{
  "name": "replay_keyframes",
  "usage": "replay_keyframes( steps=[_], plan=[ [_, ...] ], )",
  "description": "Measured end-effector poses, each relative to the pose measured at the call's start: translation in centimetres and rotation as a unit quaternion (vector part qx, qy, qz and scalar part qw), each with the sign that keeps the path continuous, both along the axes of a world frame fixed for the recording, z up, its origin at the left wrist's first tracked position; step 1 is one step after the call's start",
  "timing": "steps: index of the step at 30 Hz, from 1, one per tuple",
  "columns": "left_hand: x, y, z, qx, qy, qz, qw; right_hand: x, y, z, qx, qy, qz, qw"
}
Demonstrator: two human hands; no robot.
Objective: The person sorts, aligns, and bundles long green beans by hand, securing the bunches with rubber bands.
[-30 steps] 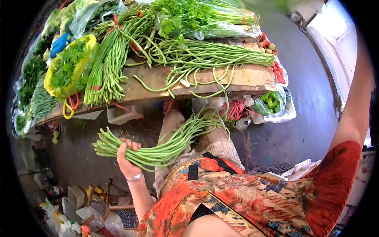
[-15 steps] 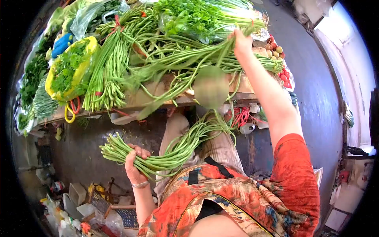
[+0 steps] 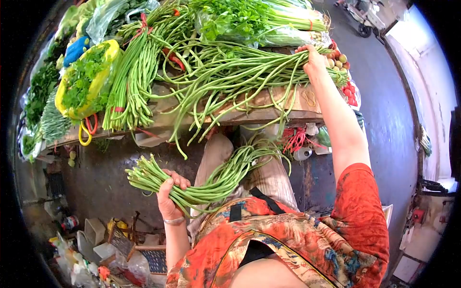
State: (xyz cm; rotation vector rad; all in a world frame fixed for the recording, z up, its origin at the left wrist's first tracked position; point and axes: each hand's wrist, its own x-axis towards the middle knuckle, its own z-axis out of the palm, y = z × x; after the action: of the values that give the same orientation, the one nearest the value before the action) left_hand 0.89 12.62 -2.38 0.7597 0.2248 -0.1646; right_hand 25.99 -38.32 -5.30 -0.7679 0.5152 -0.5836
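Note:
My left hand [image 3: 172, 191] is closed around a thick bunch of yardlong beans [image 3: 211, 187]; their cut ends point left and the long tails drape over my lap. Over the table's right side, my right hand [image 3: 314, 61] grips the ends of other loose yardlong beans [image 3: 245, 72]. Those spread leftward across the wooden tabletop [image 3: 300, 98], and several tips hang over its front edge. A tied bundle of yardlong beans [image 3: 132, 89] with red bands lies at the left. Behind the loose beans rests a pile of celery [image 3: 235, 19], partly in clear plastic.
Leafy herbs fill a yellow bag [image 3: 61, 103] on the left, with a blue object [image 3: 76, 50] behind it. Round fruits [image 3: 338, 60] and red radishes [image 3: 349, 91] sit at the right end. Red ties [image 3: 295, 139] hang below the edge. Crates and plastic [image 3: 139, 269] clutter the floor.
My right hand has moved slightly right and down, and the beans it grips now lie spread on the table instead of swinging. My left hand has shifted slightly right with its bunch.

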Motion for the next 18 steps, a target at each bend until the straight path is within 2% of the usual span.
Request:
replay_keyframes(
  steps=[3,4,5,9,11,13,15,17,18],
  plan=[
    [-0.2,0.1,-0.1,0.003,-0.004,0.002,1.0,-0.1,-0.9,2.1,-0.054,0.023,-0.004,0.998],
    [-0.3,0.2,-0.1,0.004,-0.003,0.003,1.0,0.4,-2.0,1.5,-0.056,0.001,-0.005,0.998],
    [-0.3,0.2,-0.1,0.004,-0.002,0.002,1.0,0.7,-3.0,0.6,-0.099,0.035,-0.027,0.994],
    [-0.3,0.1,-0.1,0.007,0.001,-0.007,1.0,0.6,-4.6,-1.0,-0.064,0.081,0.022,0.994],
    [-0.3,0.0,-0.1,0.013,0.004,-0.012,1.0,1.2,-7.1,-1.9,-0.001,0.076,0.075,0.994],
    [-0.1,-0.3,0.1,0.017,-0.006,-0.018,1.0,0.2,-5.9,0.3,0.048,0.094,0.032,0.994],
    [-0.1,-0.4,0.2,0.017,-0.007,-0.011,1.0,-1.1,-5.0,2.1,0.073,0.032,0.007,0.997],
    [-0.2,-0.5,0.3,0.027,-0.01,-0.02,0.999,-2.5,-3.8,4.2,0.029,0.042,-0.056,0.997],
    [-0.2,-0.5,0.3,0.028,-0.01,-0.018,0.999,-1.9,-5.7,3.4,0.027,0.034,-0.05,0.998]
  ],
)
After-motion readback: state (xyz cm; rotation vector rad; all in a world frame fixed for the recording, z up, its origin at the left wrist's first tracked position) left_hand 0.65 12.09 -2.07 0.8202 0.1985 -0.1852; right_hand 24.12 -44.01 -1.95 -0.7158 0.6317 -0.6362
